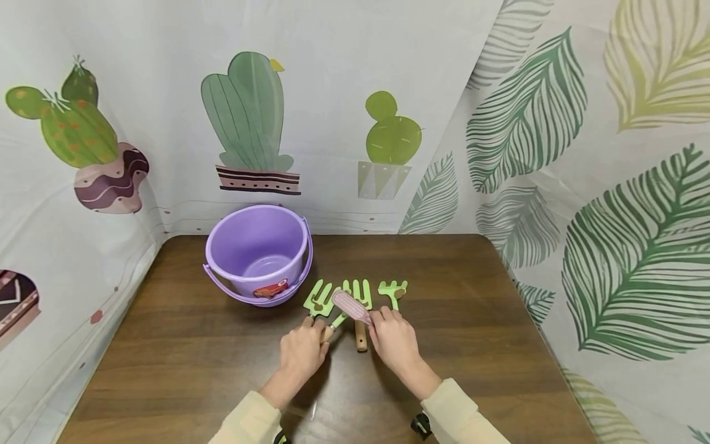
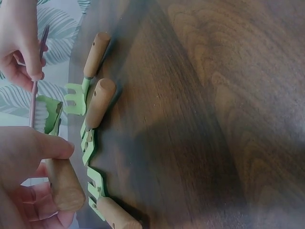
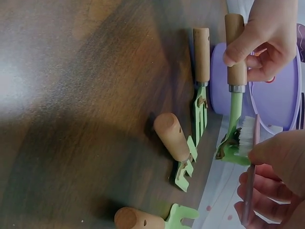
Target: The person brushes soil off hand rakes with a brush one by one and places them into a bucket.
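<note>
Leaf-and-cactus cloth (image 1: 333,37) backs the brown bench (image 1: 444,265). Head view: a purple bucket (image 1: 244,288) stands far left; the left hand (image 1: 302,349) curls round a hand trowel (image 1: 339,320), the right hand (image 1: 396,340) pinches a pink brush (image 1: 350,305). Left wrist view: two brown-smudged forks (image 2: 100,104) and a rake (image 2: 75,101) crowd the working space, seemingly unbrushed. Right wrist view: white bristles (image 3: 246,136) touch the trowel's stained head; brushing looks unfinished.

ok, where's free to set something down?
Right of the right hand and small rake, to the table's right edge; left of the left hand, in front of the purple bucket. Crowded: between and just beyond the hands, with green forks, pink brush, held tool.
</note>
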`<state>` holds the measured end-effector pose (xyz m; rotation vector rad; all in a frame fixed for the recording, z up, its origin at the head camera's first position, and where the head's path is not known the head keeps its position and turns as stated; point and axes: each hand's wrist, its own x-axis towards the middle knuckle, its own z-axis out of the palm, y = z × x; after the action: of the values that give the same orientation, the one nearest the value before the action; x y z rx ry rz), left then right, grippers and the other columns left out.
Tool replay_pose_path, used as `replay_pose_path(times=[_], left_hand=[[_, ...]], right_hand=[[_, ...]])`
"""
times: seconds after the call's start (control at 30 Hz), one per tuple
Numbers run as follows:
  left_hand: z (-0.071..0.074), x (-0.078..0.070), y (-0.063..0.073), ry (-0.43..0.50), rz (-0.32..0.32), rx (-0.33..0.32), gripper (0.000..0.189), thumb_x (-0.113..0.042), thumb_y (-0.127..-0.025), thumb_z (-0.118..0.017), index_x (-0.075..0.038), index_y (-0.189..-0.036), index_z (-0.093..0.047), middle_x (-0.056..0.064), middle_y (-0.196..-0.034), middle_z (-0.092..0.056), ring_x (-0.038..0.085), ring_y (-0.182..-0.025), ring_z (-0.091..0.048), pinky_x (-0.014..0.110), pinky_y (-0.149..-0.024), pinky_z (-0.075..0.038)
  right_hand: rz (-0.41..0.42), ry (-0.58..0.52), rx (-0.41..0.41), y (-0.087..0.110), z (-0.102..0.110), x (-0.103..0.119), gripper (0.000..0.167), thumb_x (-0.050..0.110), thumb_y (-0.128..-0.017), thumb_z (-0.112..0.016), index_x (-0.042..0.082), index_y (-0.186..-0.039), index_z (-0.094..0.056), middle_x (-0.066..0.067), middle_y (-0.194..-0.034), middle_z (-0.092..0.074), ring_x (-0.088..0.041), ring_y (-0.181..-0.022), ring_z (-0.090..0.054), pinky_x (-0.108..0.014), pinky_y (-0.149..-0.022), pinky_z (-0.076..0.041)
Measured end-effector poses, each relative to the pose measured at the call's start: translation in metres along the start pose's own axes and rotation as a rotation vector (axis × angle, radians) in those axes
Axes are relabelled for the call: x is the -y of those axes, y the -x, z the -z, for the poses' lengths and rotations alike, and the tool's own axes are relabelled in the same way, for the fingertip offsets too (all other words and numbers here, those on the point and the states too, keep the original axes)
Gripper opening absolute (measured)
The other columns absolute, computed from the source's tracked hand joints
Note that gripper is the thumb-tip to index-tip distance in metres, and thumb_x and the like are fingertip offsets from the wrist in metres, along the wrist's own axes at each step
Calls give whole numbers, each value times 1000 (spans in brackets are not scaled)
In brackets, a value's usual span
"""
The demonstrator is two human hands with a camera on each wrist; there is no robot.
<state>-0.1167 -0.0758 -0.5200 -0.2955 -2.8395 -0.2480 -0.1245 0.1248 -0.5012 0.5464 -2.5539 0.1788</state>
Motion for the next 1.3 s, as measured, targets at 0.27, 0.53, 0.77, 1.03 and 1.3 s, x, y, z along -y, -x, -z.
replay_pose_path(times=[0.27, 0.53, 0.77, 1.03, 1.3], left_hand=[[0, 3, -1, 3, 1, 5, 35, -31, -62, -80, -14, -82, -57, 2, -72, -54, 27, -53, -59, 37, -41, -44], [-1, 3, -1, 9, 7, 12, 35, -31, -62, -80, -14, -83, -57, 2, -72, -54, 27, -54, -59, 37, -41, -44], [-3, -2, 1, 12, -15, 5, 35, -32, -62, -80, -13, -81, -57, 5, -74, -55, 27, -54, -59, 38, -42, -45], [0, -4, -3, 20, -3, -5, 34, -31, -63, -80, -14, -82, -58, 4, -72, -56, 27, -54, -59, 37, -41, -44], [2, 4, -5, 17, 24, 16, 34, -31, -65, -79, -15, -86, -59, 2, -72, -56, 26, -53, -58, 37, -41, -44]], right_hand=[[0, -19, -9, 4, 1, -3, 23, 16, -70, -75, 8, -89, -67, -5, -77, -59, -22, -65, -57, -34, -50, -49], [40, 10, -38, 9, 0, -6, 24, 16, -68, -77, 7, -88, -66, -4, -76, -58, -21, -65, -57, -31, -50, -48], [60, 53, -34, 9, -2, -4, 26, 18, -69, -76, 9, -91, -67, -4, -79, -60, -21, -67, -57, -30, -49, -46], [31, 20, -36, 11, -3, -2, 26, 18, -69, -76, 9, -90, -66, -4, -76, -59, -23, -66, -56, -31, -49, -48], [38, -10, -36, 18, 0, -8, 26, 16, -68, -77, 8, -90, -66, -5, -78, -59, -23, -76, -60, -31, -55, -51]])
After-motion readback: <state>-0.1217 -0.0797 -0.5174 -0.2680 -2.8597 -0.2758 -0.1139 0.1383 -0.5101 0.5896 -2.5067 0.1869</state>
